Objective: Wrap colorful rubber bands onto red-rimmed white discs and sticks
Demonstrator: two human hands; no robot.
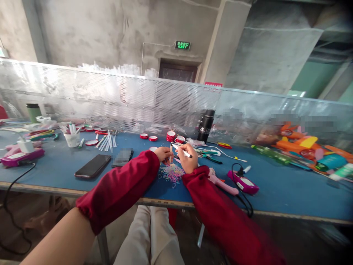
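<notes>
My left hand (163, 154) pinches a small upright tan stick (171, 154), which looks like wood. In my right hand (189, 158) is a white marker pen (184, 151) with a black end, its other end close to the top of the stick. Just below both hands a pile of small multicoloured loops (172, 173) lies on the blue tabletop (154, 186); whether they are bands or clips I cannot tell. A pink-handled tool (224, 185) rests beside my right wrist.
Two phones, one a black phone (93, 166), lie left of my arm. A white cup of pens (72, 139) and several white sticks (106, 141) are behind them. Red tape rolls (170, 136) and a black bottle (206, 126) line the perforated screen (176, 99). A purple device (243, 182) sits right.
</notes>
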